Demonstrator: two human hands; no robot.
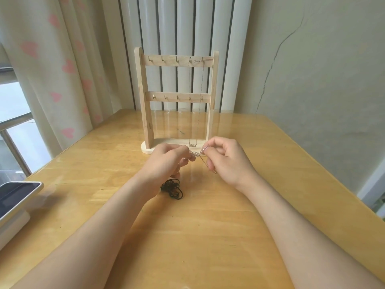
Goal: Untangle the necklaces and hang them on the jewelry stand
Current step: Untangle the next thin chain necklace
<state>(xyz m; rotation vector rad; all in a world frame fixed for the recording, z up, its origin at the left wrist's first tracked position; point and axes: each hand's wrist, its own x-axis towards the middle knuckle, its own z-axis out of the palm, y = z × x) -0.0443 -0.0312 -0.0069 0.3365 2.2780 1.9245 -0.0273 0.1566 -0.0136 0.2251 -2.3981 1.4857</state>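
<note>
Necklace of thin silver chain spans mid-frame. Left hand and right hand each hold it in a pinch grip.

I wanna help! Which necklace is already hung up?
The thin pendant chain on the pale wooden stand's top-right hooks; fingers hold the silver chain, the black cord lies tangled.

One jewelry stand is standing at the far edge of the surface, carrying two rails and ten hooks, five per rail. Three necklaces are showing: one hanging necklace, one silver chain between two grips, left grip and right grip, and one black cord. One dark-screened device is lying at the left edge.
</note>
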